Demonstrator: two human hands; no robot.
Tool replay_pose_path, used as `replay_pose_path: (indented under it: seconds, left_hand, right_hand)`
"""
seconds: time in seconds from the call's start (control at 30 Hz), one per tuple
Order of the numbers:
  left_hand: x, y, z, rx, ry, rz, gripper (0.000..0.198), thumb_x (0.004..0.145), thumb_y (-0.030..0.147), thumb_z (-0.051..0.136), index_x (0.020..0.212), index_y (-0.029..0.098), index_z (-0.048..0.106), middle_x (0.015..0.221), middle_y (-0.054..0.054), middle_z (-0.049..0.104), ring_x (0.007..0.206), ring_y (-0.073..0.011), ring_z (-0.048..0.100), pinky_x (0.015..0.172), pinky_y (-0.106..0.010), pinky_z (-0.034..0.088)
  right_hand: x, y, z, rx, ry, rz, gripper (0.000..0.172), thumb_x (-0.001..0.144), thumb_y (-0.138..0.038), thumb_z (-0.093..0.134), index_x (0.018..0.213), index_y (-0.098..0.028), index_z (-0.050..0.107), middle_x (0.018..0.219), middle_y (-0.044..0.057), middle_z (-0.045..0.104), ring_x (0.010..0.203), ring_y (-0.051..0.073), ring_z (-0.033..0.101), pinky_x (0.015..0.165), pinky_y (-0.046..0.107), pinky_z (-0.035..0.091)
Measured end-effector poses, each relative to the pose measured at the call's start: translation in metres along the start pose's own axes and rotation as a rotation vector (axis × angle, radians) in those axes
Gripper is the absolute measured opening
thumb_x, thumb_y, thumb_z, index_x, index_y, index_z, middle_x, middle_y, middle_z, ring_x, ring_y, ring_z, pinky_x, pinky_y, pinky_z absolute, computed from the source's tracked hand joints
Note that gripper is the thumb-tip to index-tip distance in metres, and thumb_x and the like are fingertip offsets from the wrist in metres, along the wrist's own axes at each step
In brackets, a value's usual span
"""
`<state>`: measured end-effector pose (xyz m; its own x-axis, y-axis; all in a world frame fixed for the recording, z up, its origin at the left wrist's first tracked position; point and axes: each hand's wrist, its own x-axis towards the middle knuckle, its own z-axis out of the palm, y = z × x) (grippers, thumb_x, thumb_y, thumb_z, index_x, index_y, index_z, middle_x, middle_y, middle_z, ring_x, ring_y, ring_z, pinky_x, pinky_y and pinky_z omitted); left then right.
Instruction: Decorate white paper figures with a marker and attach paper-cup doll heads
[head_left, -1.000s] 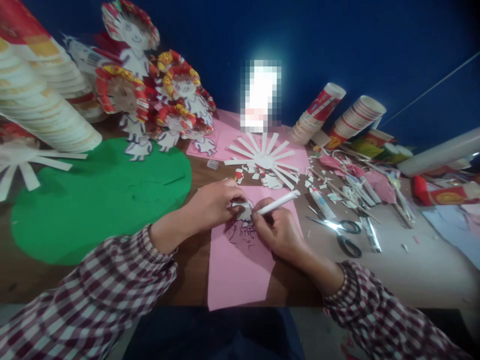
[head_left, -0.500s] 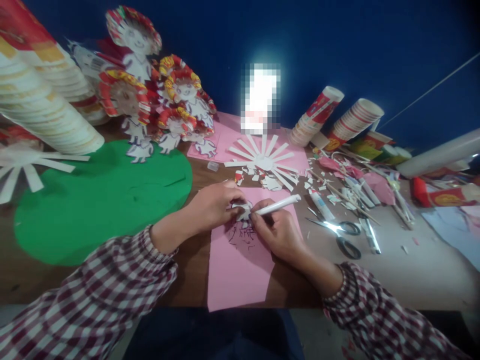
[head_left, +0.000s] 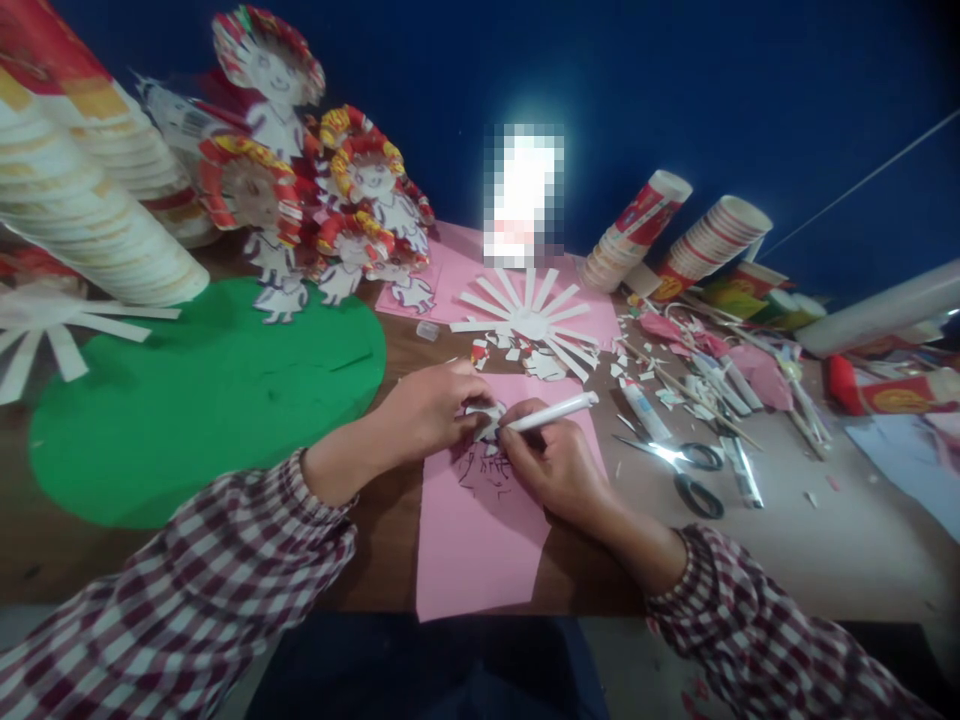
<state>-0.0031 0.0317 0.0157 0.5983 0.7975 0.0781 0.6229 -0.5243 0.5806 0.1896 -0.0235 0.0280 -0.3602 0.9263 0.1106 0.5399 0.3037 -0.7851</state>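
Observation:
My left hand (head_left: 442, 405) pinches a small white paper cutout (head_left: 484, 420) over a pink sheet of paper (head_left: 480, 560). In my right hand (head_left: 551, 455) is a white marker pen (head_left: 559, 410), its tip end down at the cutout's right edge and largely hidden by the fingers. The cutout has a dark outline on part of its edge. Dark stray pen strokes cover the pink sheet just below it. Similar paper figures with outlined bodies and red-yellow ruffs (head_left: 360, 250) stand at the back left.
Scissors (head_left: 679, 460), a glue tube (head_left: 643, 408) and paper scraps lie to the right. A green oval sheet (head_left: 202, 410) is at left, near stacked paper cups (head_left: 90, 200). A white strip fan (head_left: 529, 320) and more cup stacks (head_left: 637, 230) stand behind.
Both hands keep their hold on the cutout and marker pen. The pen has shifted very slightly at the cutout's edge; the view has moved a touch.

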Motion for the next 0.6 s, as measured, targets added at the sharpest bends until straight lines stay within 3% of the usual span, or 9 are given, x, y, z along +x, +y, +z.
replay_pose_path:
  seconds: [0.6]
  left_hand:
    - [-0.0008,-0.0033,0.0023,0.005,0.009,0.030,0.018,0.086,0.030,0.064,0.101,0.022,0.070,0.096,-0.003,0.064,0.086,-0.0164,0.060,0.072,-0.026,0.043]
  right_hand:
    - [0.0001,0.0032,0.0018,0.038,-0.028,-0.007,0.012,0.091,-0.025,0.052,0.089,-0.017,0.059,0.080,0.004,0.066,0.071,0.016,0.061,0.063,0.025,0.046]
